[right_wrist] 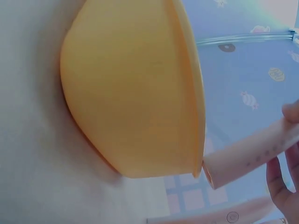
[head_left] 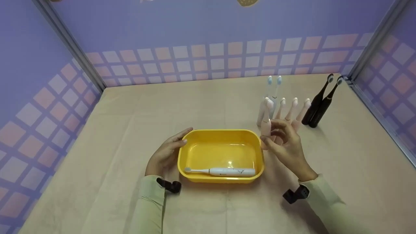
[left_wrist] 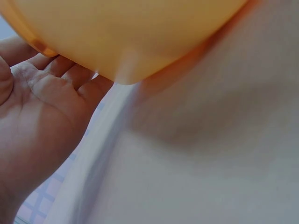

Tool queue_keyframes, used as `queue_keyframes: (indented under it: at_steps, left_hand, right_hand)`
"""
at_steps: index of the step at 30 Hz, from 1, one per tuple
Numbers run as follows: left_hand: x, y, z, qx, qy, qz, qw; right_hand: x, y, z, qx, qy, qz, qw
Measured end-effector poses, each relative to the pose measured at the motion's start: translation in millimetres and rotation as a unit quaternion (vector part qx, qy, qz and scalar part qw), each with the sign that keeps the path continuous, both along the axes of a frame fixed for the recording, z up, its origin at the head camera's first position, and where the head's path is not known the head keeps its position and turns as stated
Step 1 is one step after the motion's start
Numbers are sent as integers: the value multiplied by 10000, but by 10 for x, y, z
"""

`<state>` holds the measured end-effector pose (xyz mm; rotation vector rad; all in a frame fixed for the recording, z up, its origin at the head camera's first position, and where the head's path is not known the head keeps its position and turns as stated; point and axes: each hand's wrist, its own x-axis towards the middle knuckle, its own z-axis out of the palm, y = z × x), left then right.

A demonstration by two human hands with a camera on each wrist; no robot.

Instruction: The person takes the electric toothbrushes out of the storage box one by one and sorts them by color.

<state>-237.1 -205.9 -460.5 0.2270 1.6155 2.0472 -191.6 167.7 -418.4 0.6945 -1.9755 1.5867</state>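
Observation:
In the head view, a yellow plastic bin (head_left: 217, 154) sits on the table with a white electric toothbrush (head_left: 232, 172) lying along its near wall. My left hand (head_left: 165, 153) holds the bin's left end, thumb over the rim and fingers along the outside; the left wrist view shows those fingers (left_wrist: 65, 70) against its wall. At the bin's right end, my right hand (head_left: 289, 146) pinches a pale pink electric toothbrush (head_left: 266, 126), head up. In the right wrist view, the base of this pink handle (right_wrist: 247, 156) is right at the bin's rim.
Behind the right hand stand three more pink toothbrushes (head_left: 305, 109). Two pale toothbrushes with blue heads (head_left: 270, 97) stand farther back, and two black ones (head_left: 321, 109) to the right. Patterned wall panels (head_left: 208, 48) enclose the cloth-covered table (head_left: 146, 110).

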Motion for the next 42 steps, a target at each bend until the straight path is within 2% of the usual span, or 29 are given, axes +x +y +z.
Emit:
queue_keyframes:
  at_steps: [6, 14, 24, 36, 42]
  left_hand:
    - [0, -3, -2, -61, 86, -3, 9999]
    - [-6, 4, -4, 84, -37, -21, 10000]
    - [-27, 18, 8, -228, 109, 53, 9997]
    - [-14, 17, 9, -133, 22, 104, 9999]
    - [-17, 13, -3, -73, 27, 36, 10000]
  right_hand:
    - [39, 29, -63, -140, -87, -458, 9988]
    - [97, 63, -165, -196, -660, -919, 9934]
    - [195, 67, -116, -458, -1437, -1128, 9821]
    - [221, 123, -220, -405, -1650, -1202, 9781]
    - [205, 121, -254, -484, -1876, -1288, 9726]
